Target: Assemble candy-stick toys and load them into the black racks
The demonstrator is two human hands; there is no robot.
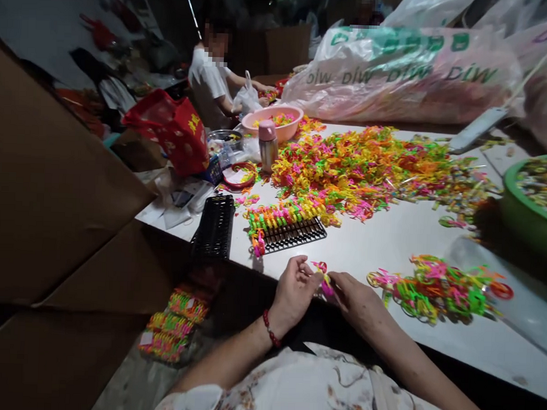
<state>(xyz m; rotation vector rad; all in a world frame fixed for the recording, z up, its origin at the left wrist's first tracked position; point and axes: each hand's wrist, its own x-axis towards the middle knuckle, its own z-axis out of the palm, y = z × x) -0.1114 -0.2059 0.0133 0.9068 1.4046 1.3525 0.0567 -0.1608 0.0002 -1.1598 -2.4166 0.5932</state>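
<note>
Piece in hand: a small pink plastic ring-shaped piece [325, 280], pinched between both hands just over the near edge of the white table [389, 245].
Left hand: the left hand [292, 292] is curled, fingertips closed on the pink piece from the left; a red bead bracelet [270, 329] sits on that wrist.
Right hand: the right hand [355, 297] is closed too, thumb and forefinger nipping the same piece from the right, touching the left fingertips.
Handling: it looks featherlight, thin and springy (probably a bit slick too), so a fingertip pinch on its rim seems the sure hold; squeezing hard could bend it.
Near right: a loose heap of green, pink and orange plastic rings [436, 285] lies by the near edge, just right of the hands.
Ahead: a black plastic grid rack [294, 232] carries a row of the coloured pieces; a second black rack [214, 227] lies at the table's left edge.
Middle: a big sprawl of neon plastic pieces [360, 166] covers the centre.
Far edge: a pink plastic basin [276, 118], a pink-capped bottle [267, 145] and large printed plastic sacks [404, 72].
Right edge: a green basin [524, 208].
Left of the table: brown cardboard flaps [54, 179], a red bag [173, 127].
Beyond: another person in a white shirt [208, 80] works at the far corner.
</note>
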